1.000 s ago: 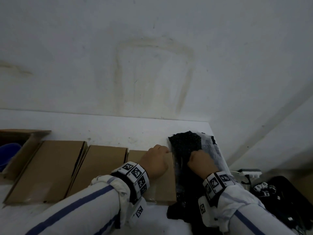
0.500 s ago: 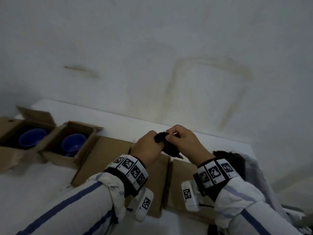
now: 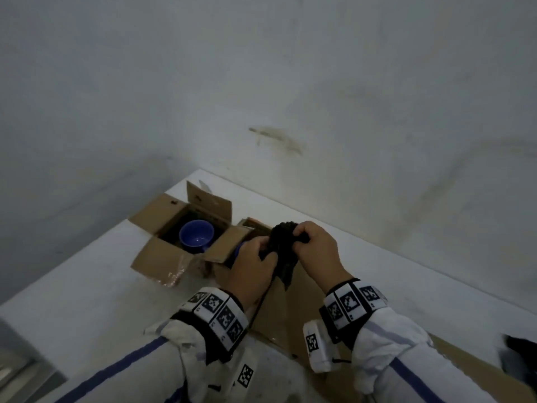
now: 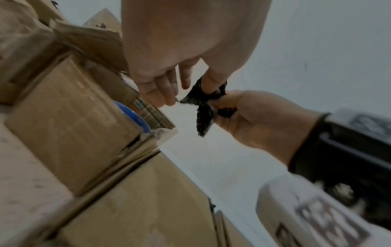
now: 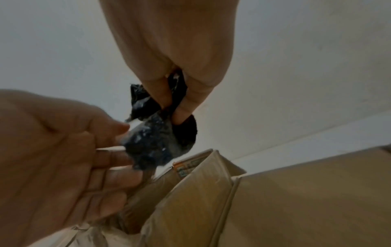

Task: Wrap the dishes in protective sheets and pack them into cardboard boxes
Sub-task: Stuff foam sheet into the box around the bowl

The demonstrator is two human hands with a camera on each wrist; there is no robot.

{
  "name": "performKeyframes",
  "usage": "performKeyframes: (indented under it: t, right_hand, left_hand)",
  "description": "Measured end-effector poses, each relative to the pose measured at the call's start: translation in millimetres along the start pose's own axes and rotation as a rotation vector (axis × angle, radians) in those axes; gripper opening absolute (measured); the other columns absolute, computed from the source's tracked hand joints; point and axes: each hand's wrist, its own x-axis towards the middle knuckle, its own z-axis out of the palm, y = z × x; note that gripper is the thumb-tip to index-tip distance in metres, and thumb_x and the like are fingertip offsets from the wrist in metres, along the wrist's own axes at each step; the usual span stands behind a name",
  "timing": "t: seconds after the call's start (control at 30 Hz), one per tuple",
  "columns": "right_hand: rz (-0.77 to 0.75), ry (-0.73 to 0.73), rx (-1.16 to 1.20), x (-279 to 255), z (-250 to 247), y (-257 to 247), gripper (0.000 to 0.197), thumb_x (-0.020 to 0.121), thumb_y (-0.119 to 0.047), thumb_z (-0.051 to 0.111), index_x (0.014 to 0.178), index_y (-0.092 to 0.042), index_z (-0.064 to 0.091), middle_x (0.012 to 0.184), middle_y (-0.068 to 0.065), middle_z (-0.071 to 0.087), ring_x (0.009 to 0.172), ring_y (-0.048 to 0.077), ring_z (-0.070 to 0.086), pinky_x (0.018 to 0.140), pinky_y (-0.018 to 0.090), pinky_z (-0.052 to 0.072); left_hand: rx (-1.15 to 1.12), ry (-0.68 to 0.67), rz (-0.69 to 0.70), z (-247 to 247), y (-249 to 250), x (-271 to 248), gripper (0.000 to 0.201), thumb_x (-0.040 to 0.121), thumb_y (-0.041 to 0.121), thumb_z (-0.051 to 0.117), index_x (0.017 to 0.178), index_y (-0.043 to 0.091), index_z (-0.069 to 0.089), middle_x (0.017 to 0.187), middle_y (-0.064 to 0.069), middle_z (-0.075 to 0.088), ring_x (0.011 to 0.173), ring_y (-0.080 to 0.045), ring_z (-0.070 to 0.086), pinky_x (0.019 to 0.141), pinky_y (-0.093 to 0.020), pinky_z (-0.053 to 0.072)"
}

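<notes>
Bench: set into a corner, walls behind and to the left.
Open box: far left on the bench, flaps raised, nearest the corner.
Bowl: inside the open box.
Second open box: touching the first on its right, partly hidden behind the hands; a second bowl sits inside it.
Flat cartons: lying on the bench to the right of the second box, running toward the near right edge, beneath both wrists.
Sheet: bunched, held above the second box, between left hand and right hand, clear of the bench.
</notes>
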Motion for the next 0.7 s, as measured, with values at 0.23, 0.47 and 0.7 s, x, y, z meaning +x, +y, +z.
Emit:
performKeyframes:
  t: [0.23, 0.47, 0.7]
  right_hand:
    - [-0.091, -0.145, -0.262, 31, 49, -10, 0.030, 0.088, -0.007, 0.053, 0.117, -0.004, 0.058, 0.123, 0.012, 0.046, 0.107, 0.026, 0.052, 0.093, 0.020, 0.039]
    - [-0.127, -0.404, -1.052, 38, 69, -9, 0.029, 0.091, -0.024, 0.044, 0.111, -0.016, 0.063, 0.128, 0.009, 0.044, 0.117, 0.030, 0.037, 0.097, 0.042, 0.029]
    - [-0.095, -0.531, -0.964, 51, 57, -27, 0.034, 0.087, -0.027, 0.049, 0.120, -0.018, 0.051, 0.118, 0.006, 0.049, 0.105, 0.026, 0.052, 0.103, 0.048, 0.023]
  left_hand:
    - [0.439, 0.067, 0.112, -13, -43, 1, 0.056, 0.089, 0.023, 0.054, 0.140, 0.014, 0.035, 0.142, -0.004, 0.036, 0.130, -0.021, 0.036, 0.110, -0.037, 0.031]
    - [0.782, 0.000, 0.021, -22, -54, 11, 0.082, 0.083, 0.047, 0.056, 0.148, 0.026, 0.011, 0.157, 0.001, 0.014, 0.146, -0.031, 0.008, 0.116, -0.053, 0.008]
    - [0.857, -0.045, 0.052, -25, -53, 13, 0.082, 0.086, 0.050, 0.054, 0.149, 0.024, 0.009, 0.157, -0.004, 0.015, 0.146, -0.034, 0.006, 0.115, -0.058, 0.004]
